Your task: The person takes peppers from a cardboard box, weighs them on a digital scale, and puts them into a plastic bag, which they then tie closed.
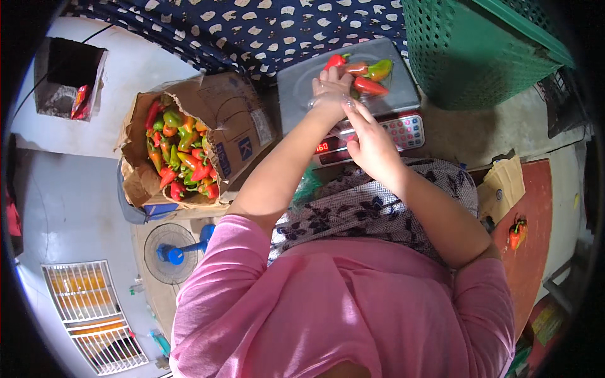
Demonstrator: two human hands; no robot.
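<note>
A weighing scale point(295, 85) with a grey platform and a lit red display stands in front of me. Several red, orange and green peppers point(370, 86) lie on its platform, with what looks like thin clear plastic around them. My left hand point(330, 96) is over the platform beside the peppers, its fingers spread. Just to its right, my right hand point(373, 143) is above the keypad, fingers stretched out and their tips against the left hand near the wrist. Whether thin plastic lies between the hands is too fine to tell.
A torn cardboard box point(236, 120) full of peppers point(183, 148) stands at the left. A green perforated crate point(466, 63) rises at the far right. Patterned dark blue cloth point(252, 28) hangs behind the scale. A blue fan point(173, 254) is at the left; another pepper point(518, 233) lies at the right.
</note>
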